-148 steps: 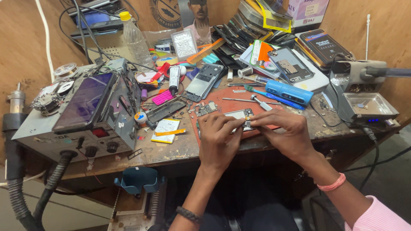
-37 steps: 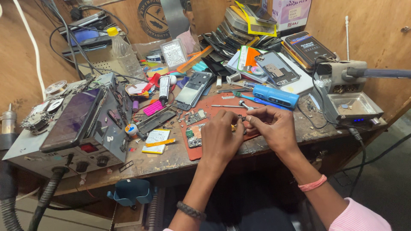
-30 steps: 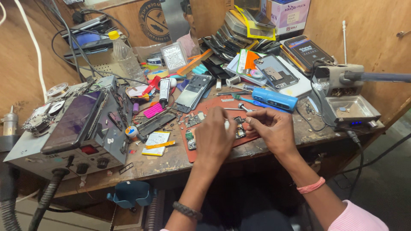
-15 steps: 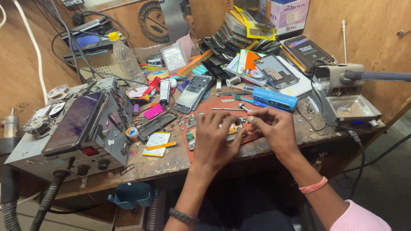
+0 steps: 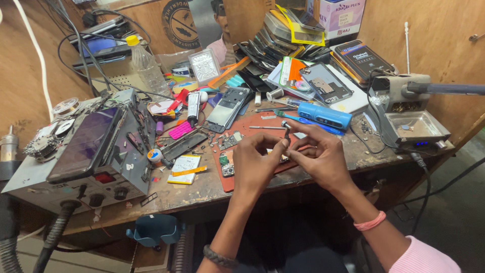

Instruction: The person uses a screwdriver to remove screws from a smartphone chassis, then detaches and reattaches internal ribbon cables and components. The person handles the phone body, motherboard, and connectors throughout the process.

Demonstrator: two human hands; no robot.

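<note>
Both hands are up over the red work mat (image 5: 242,132), meeting at the centre of the bench. The left hand (image 5: 257,164) has its fingers curled, thumb and forefinger pinched together at a small dark metal part (image 5: 286,132). The right hand (image 5: 321,156) comes in from three o'clock, its fingertips pressed on the same part from the other side; the part stands upright between the two hands, just above the mat.

On the mat at nine o'clock from the left hand lie two small green circuit boards (image 5: 227,151).

Now the containers. At three o'clock, a shallow metal tray (image 5: 434,132) holds one small round piece; what it is cannot be told. At eleven o'clock stands a clear plastic bottle (image 5: 145,63) with a yellow cap, contents unclear. Under the bench edge at seven o'clock hangs a blue plastic holder (image 5: 151,230); its inside is hidden.

A blue cylinder tool (image 5: 324,115) lies at one o'clock, just beyond the right hand.
</note>
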